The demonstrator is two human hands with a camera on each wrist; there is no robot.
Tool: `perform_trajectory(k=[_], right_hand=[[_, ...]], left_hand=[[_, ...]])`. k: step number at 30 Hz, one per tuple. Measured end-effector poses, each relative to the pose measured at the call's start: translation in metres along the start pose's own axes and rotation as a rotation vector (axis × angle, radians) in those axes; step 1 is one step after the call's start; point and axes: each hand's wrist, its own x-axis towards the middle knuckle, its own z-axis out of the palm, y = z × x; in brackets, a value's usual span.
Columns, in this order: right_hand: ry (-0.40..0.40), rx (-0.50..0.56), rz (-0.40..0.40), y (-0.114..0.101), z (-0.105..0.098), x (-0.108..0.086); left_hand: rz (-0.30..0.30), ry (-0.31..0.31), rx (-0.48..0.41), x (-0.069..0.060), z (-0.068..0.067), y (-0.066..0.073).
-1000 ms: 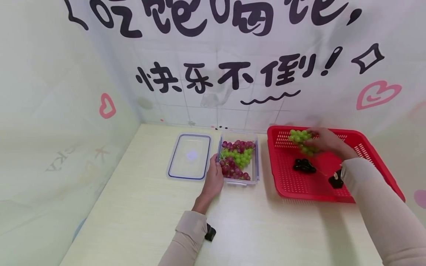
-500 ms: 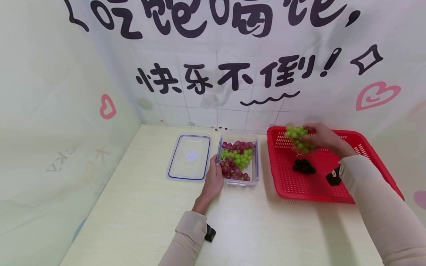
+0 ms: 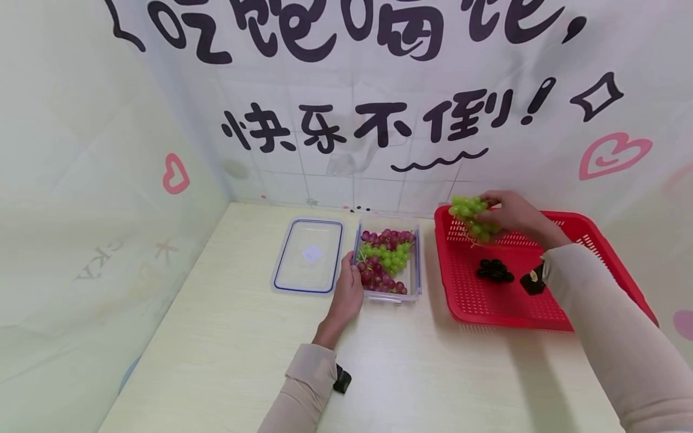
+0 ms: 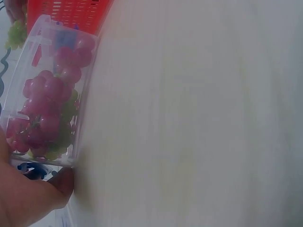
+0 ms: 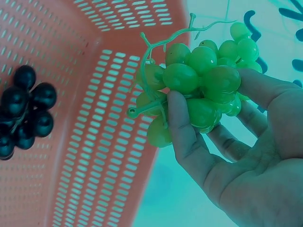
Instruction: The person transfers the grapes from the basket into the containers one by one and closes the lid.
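A clear plastic food container [image 3: 391, 297] stands uncovered on the table, with bunches of red grapes [image 3: 379, 278] and green grapes [image 3: 397, 257] inside. My left hand [image 3: 346, 291] holds it by its left side; in the left wrist view the thumb [image 4: 59, 187] lies at its lower corner and the other fingers are mostly out of sight. Above the back left rim of the red basket [image 3: 460, 313], my right hand [image 3: 514, 215] grips a bunch of green grapes [image 5: 201, 80] between thumb and fingers, its bare stem sticking out. A bunch of black grapes [image 3: 494, 270] lies in the basket.
Left of the container, a clear lid [image 3: 308, 255] with a blue seal lies flat on the pale table [image 3: 238, 337]. A printed wall sheet [image 3: 325, 180] rises right behind the table's back edge and along the left side.
My right hand has lifted the bunch of green grapes and carried it left, from inside the basket to above its back left rim. The left hand and the container have stayed put.
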Motion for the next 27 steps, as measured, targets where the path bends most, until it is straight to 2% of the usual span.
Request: perform_trajectory(k=[9,19,27], right_hand=[[0.007,0.022,0.021,-0.02,0.006,0.001],[0.002,0.065,0.016,-0.032,0.013,0.008],[0.002,0.054,0.02,-0.041,0.017,0.01]], left_hand=[[0.012,0.0,-0.008,-0.001,-0.001,0.002],[0.014,0.012,0.013,-0.001,0.0,0.001],[0.012,0.008,0.012,-0.001,-0.001,0.002]])
